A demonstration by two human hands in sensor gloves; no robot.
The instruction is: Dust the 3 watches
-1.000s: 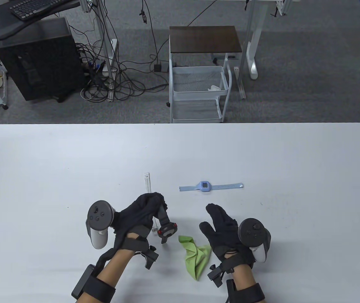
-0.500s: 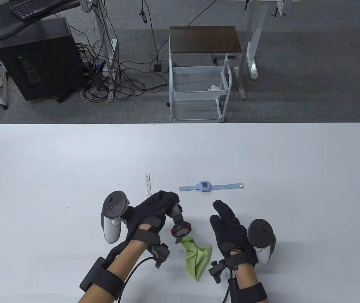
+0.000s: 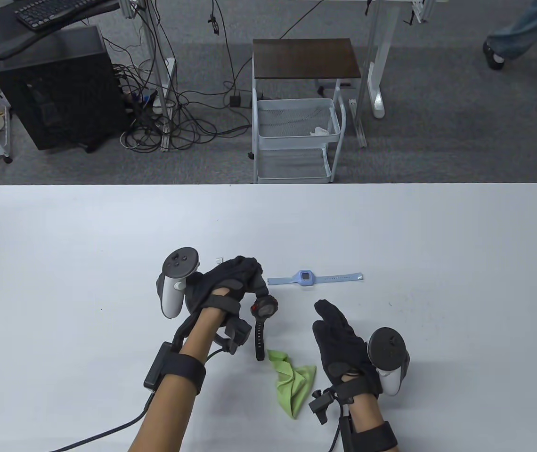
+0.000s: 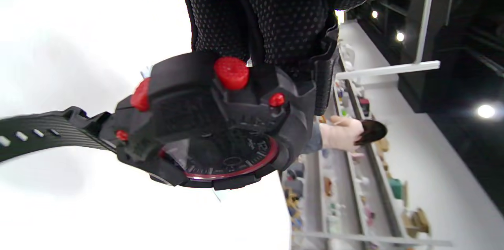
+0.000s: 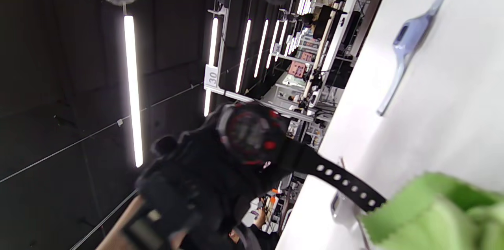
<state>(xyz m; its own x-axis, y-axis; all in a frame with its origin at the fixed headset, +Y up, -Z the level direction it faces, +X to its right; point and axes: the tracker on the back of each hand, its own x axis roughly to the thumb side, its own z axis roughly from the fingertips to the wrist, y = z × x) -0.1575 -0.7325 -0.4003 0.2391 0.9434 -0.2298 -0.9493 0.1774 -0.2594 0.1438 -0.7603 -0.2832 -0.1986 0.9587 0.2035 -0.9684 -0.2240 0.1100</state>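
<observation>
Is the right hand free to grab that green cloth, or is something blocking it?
Probably yes. The right hand is open and holds nothing, and the cloth lies just to its left on the table, uncovered. The black watch hangs in the left hand, off the cloth.

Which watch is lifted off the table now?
The black-and-red watch: the left hand holds it by its upper strap, so it hangs above the table. The blue watch lies flat, untouched.
</observation>
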